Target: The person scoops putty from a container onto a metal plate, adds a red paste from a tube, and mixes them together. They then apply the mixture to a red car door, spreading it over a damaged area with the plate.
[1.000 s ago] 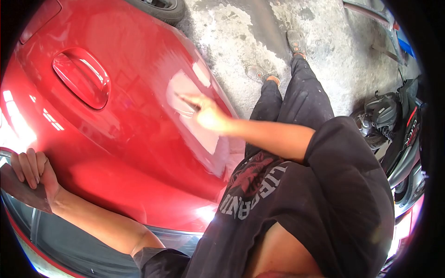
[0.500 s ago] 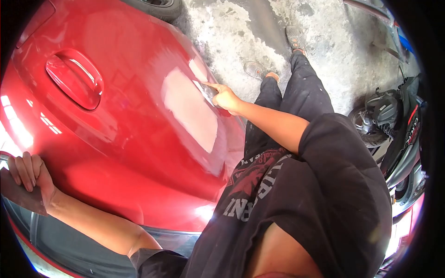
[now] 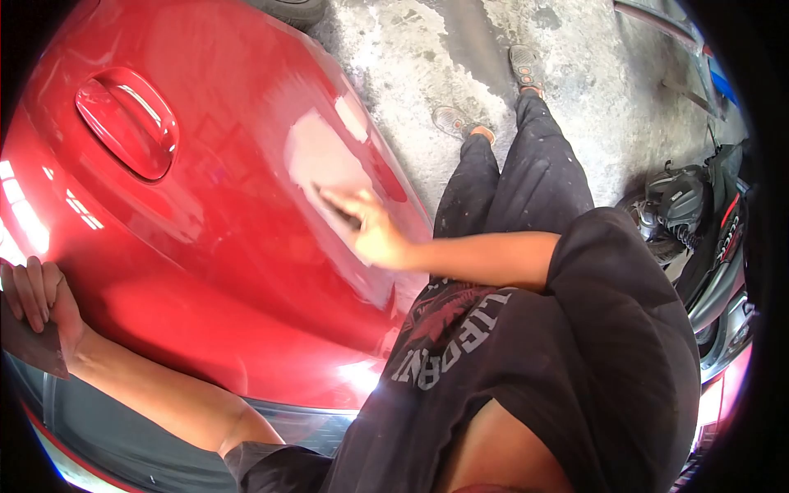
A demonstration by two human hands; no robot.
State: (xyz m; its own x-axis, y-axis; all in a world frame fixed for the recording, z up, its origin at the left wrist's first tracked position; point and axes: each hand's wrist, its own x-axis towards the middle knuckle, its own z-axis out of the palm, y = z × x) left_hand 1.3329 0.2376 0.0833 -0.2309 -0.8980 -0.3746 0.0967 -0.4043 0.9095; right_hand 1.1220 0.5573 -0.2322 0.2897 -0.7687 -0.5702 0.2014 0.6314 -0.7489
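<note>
My left hand (image 3: 43, 297) is closed on a brownish sheet of sandpaper (image 3: 34, 343), held at the far left above the car's dark window. My right hand (image 3: 376, 233) has its fingers stretched over a dark, flat piece (image 3: 343, 212) that looks like folded sandpaper; motion blurs it. That piece lies against a pale, dull patch (image 3: 314, 148) on the red car panel (image 3: 205, 279). The patch's lower part is partly covered by the hand. A smaller pale patch (image 3: 352, 118) sits nearer the panel's edge.
A red door handle (image 3: 127, 127) lies in its recess at the upper left. Part of a tyre (image 3: 292, 10) shows at the top. My shoes (image 3: 450, 122) stand on the stained concrete floor (image 3: 394, 82). A motorbike (image 3: 678, 205) is parked at the right.
My right hand has moved down and left from the panel's edge onto the large pale patch, with its flat piece. My left hand, still on the sheet, has shifted slightly up and left.
</note>
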